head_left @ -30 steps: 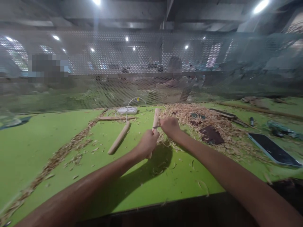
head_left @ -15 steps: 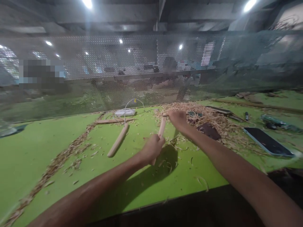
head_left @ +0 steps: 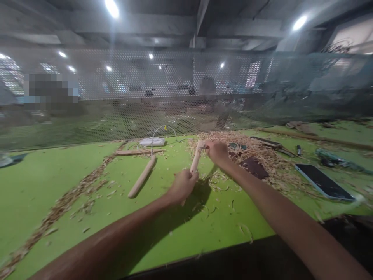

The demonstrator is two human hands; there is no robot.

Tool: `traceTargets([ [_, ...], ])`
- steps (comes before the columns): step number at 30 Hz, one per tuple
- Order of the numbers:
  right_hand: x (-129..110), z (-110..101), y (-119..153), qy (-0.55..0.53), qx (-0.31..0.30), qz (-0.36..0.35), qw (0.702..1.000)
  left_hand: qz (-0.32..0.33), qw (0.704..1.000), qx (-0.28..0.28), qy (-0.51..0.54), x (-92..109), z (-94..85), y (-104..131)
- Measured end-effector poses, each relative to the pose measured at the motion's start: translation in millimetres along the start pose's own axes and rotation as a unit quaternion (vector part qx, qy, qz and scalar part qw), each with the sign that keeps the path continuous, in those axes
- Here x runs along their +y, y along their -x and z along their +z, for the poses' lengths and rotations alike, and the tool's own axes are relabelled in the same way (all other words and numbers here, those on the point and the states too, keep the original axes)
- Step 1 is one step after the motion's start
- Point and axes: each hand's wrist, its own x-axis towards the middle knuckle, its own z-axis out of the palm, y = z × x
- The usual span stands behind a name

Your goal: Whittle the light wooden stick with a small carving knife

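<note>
My left hand (head_left: 184, 184) is wrapped round the lower part of a pale wooden stick (head_left: 196, 159), which tilts up and away from me over the green table. At the stick's far end my right hand (head_left: 218, 152) is closed on a small thin tool (head_left: 203, 147). Only the tip of that tool shows, lying across the wood; the fingers cover the rest. To the left of my hands lies a second rounded wooden stick (head_left: 142, 177) on the tabletop. Curled wood shavings (head_left: 220, 137) are heaped just beyond my right hand.
A phone (head_left: 325, 182) lies at the right. A dark brown piece (head_left: 254, 167) rests among the shavings. Behind are a white box (head_left: 152, 142) with a cable, a flat wooden strip (head_left: 136, 152) and a perforated screen (head_left: 163, 97). Shavings (head_left: 72, 192) run along a seam at left.
The view has tilted up slightly. The tool in my right hand now sits a little below the stick's far tip, where before it was at the end. Both hands keep their hold.
</note>
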Motion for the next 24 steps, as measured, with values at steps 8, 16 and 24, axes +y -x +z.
traceTargets([
  [8,-23,1,8,0.005,-0.026,-0.058,0.998,0.122,0.979,-0.106,0.123,-4,-18.4,-10],
  [16,-33,-12,9,-0.015,0.083,-0.006,0.996,0.105,0.967,-0.080,0.219,0,-17.9,-12],
  [24,-42,-25,12,-0.031,0.103,-0.041,0.993,0.081,0.952,-0.141,0.258,9,-22.9,-11],
])
